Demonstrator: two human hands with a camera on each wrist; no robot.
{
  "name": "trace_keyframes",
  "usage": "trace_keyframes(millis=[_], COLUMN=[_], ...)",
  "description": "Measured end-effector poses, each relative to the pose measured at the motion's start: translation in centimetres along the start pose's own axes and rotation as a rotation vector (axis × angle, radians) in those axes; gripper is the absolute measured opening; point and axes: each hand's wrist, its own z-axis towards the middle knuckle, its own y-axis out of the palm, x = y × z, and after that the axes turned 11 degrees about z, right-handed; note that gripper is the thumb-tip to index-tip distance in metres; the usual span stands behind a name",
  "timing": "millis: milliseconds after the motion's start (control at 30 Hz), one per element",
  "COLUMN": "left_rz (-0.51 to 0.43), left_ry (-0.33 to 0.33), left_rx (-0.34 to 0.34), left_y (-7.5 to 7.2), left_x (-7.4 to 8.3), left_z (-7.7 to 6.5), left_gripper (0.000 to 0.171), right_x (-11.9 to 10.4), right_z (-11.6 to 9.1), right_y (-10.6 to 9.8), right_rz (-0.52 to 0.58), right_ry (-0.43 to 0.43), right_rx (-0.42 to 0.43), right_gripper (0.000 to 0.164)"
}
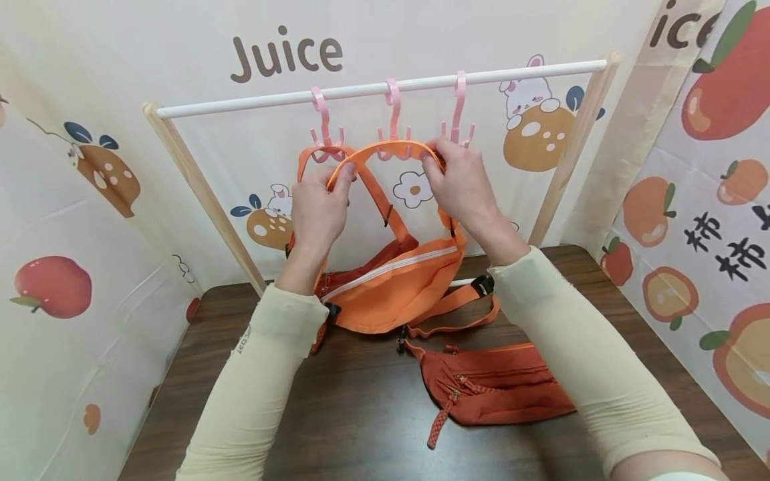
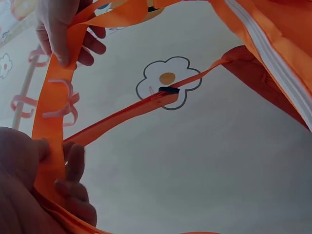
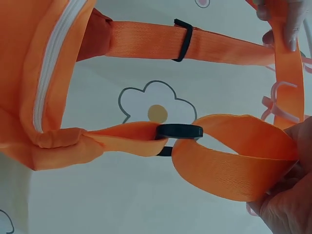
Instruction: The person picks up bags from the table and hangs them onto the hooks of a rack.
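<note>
Both hands hold up the strap [image 1: 385,148] of a bright orange waist bag [image 1: 391,297] with a white zip. My left hand [image 1: 319,210] pinches the strap's left side between thumb and fingers. My right hand [image 1: 462,184] grips its right side, below a looped strap end with a black buckle [image 3: 179,131]. Between the hands the strap arches over the lower prongs of the middle pink hook [image 1: 394,110]; whether it is caught on them I cannot tell. From the left pink hook [image 1: 322,110] hangs a rust-red bag [image 1: 375,262], partly hidden behind the orange one.
A white rail [image 1: 252,101] on wooden posts [image 1: 204,194] carries the hooks. The right pink hook [image 1: 460,100] holds no bag. On the dark wooden table [image 1: 349,407] lies another rust-red waist bag [image 1: 493,401], partly under my right forearm. Printed cloth walls [image 1: 90,347] surround the table.
</note>
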Motion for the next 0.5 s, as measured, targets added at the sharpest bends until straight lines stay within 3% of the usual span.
trace_keyframes(millis=[200, 500], left_rz=[0.016, 0.076], left_ry=[-0.014, 0.037], left_rx=[-0.065, -0.099], left_y=[0.7, 1.6], left_x=[-0.7, -2.2], left_z=[-0.6, -1.2], left_gripper=[0.041, 0.040], right_x=[0.6, 1.6], right_z=[-0.4, -0.9], right_y=[0.4, 0.9], right_rz=[-0.027, -0.045], right_ry=[-0.011, -0.014], right_rx=[-0.015, -0.047], right_gripper=[0.028, 0.030])
